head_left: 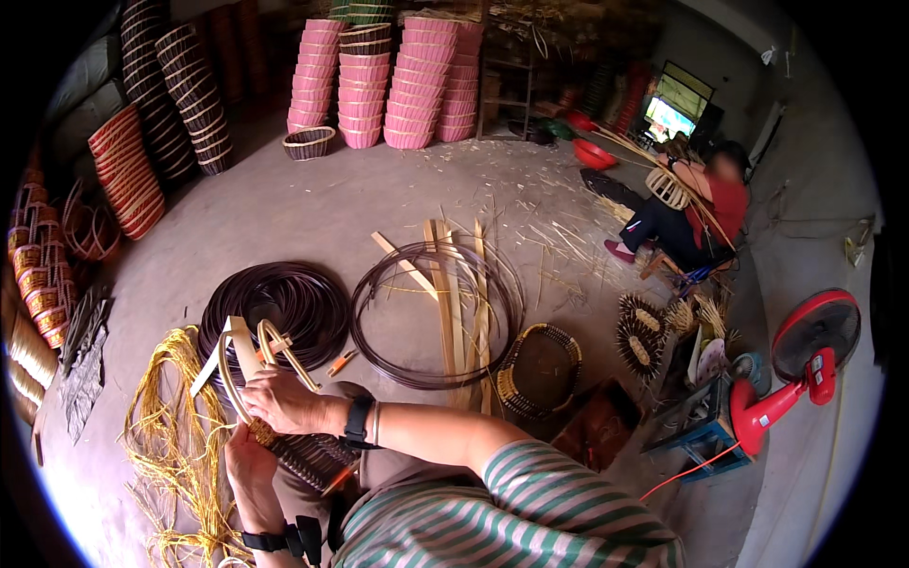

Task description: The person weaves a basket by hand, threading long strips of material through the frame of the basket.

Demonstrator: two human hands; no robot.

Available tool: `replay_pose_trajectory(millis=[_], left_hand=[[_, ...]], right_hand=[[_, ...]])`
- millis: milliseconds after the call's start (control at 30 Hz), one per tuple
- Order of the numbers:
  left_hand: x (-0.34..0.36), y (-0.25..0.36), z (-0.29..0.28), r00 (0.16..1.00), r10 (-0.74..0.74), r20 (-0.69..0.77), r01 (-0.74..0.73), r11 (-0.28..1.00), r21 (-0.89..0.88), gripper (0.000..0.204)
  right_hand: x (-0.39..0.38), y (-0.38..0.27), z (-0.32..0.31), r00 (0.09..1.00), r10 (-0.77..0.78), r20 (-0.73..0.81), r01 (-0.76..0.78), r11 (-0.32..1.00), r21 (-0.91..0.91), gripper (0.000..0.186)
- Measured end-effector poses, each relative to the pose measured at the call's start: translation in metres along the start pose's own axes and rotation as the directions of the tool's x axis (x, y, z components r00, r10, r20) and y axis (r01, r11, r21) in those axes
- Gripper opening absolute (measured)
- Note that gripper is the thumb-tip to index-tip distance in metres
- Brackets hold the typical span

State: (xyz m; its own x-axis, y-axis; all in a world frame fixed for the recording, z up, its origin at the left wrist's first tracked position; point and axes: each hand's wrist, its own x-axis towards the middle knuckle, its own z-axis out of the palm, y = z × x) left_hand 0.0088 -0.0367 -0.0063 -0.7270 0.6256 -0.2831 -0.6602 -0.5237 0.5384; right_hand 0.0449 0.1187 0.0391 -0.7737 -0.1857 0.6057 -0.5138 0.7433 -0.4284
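A small dark woven basket [311,459] lies tilted across my lap, with pale bent strips [301,364] arching up from it like a handle. My right hand [284,402] is closed on the basket where the pale strips meet its rim. Just below, my left hand [248,462] grips the near left side of the rim, its fingers partly hidden. Beyond my hands lies a coil of dark cane [312,293]. To the left, a tangle of golden strands [175,426] is spread on the floor. A small orange-handled tool [342,362] lies beside the dark coil.
Flat wooden strips [443,303] lie across looser dark hoops [358,327]. A ring-shaped woven piece [505,383] is at the right. A red fan [805,379] stands near a blue stand [734,454]. Stacked pink baskets [417,85] line the back. A seated person [715,204] holds a pale basket frame.
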Motion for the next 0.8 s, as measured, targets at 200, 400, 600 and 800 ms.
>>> replay_pose_trajectory(millis=[200, 400, 600, 800], left_hand=[[0.007, -0.020, -0.008, 0.932, 0.355, -0.070, -0.348, 0.933, 0.094, 0.023], [0.002, -0.025, -0.012, 0.883, 0.429, -0.189, -0.411, 0.902, 0.130, 0.023], [0.006, -0.019, -0.001, 0.936, 0.292, -0.197, -0.286, 0.956, 0.062, 0.023], [0.009, -0.016, -0.018, 0.936, 0.301, -0.183, -0.301, 0.953, 0.023, 0.022]], right_hand=[[-0.003, 0.001, 0.000, 0.996, -0.038, -0.083, 0.039, 0.999, 0.007, 0.012], [-0.012, 0.008, -0.016, 0.814, 0.167, -0.557, -0.140, 0.986, 0.091, 0.019], [-0.032, 0.037, 0.048, 0.595, 0.799, 0.090, -0.565, 0.336, 0.754, 0.030], [-0.053, 0.007, 0.059, 0.687, 0.512, -0.516, -0.361, 0.856, 0.369, 0.019]])
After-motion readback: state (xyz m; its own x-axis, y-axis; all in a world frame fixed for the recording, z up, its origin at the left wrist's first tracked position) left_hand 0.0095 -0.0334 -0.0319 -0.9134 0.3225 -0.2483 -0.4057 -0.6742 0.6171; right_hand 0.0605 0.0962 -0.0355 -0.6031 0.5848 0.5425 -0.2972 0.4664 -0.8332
